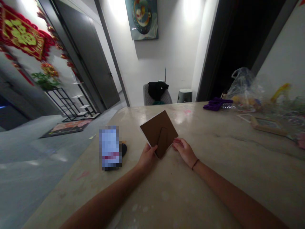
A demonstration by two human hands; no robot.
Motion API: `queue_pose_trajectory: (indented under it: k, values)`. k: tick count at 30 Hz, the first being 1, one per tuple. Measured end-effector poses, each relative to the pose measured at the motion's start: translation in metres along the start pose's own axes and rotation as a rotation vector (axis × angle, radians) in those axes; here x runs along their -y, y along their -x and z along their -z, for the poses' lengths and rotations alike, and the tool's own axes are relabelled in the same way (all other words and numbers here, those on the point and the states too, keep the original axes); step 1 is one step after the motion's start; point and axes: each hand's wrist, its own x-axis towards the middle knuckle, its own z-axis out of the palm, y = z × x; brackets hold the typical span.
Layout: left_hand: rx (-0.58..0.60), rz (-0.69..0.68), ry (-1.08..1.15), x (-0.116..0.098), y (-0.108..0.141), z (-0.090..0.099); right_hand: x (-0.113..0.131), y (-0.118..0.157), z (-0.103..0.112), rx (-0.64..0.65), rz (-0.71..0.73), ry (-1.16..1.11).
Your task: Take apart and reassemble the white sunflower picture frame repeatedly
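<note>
A picture frame (154, 128) is tilted above the marble table, its brown backing board and fold-out stand facing me. Its front is hidden from view. My left hand (147, 156) grips the lower left edge, thumb lying over the backing. At the lower right edge, near the corner, my right hand (183, 149) holds the frame with bent fingertips. A thin dark bracelet circles the right wrist. To the left of the frame, a phone-like device with a blurred-out screen (110, 146) stands on the table, with a dark round item (124, 149) beside it.
A marble-topped table (214, 178) spans the foreground. On its right lie a purple cloth (215, 104), a clear plastic bag (245, 89) and a light wooden frame (268, 125). Beyond the far edge stand a chair (146, 95) draped with black clothing and a grey stool (185, 95).
</note>
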Motion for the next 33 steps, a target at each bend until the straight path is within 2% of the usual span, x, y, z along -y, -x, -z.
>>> queue_pose_trajectory:
  k: [5,8,14,18,21,25,29,33]
  values:
    - [0.022,0.045,0.124,0.001,0.002,0.001,-0.001,0.001,0.0,-0.023,0.115,0.209]
    - [0.043,0.052,0.17,-0.002,0.001,0.002,-0.001,0.001,0.001,-0.051,0.133,0.261]
    - [0.177,0.116,0.22,-0.005,0.005,-0.002,-0.005,-0.002,0.003,-0.064,0.053,0.023]
    - [0.269,0.181,0.233,-0.002,0.009,-0.002,-0.005,-0.004,0.006,-0.125,-0.05,-0.004]
    - [0.296,0.192,0.251,0.0,0.014,-0.004,-0.001,-0.002,0.007,-0.132,-0.083,-0.04]
    - [0.222,0.139,0.213,-0.003,0.014,-0.003,0.002,-0.002,0.007,-0.147,-0.055,-0.072]
    - [0.057,0.012,0.133,-0.006,0.002,0.009,0.002,-0.008,0.012,-0.216,-0.011,-0.108]
    - [-0.124,0.009,0.046,-0.008,-0.009,0.021,-0.001,-0.017,0.02,-0.293,0.034,-0.123]
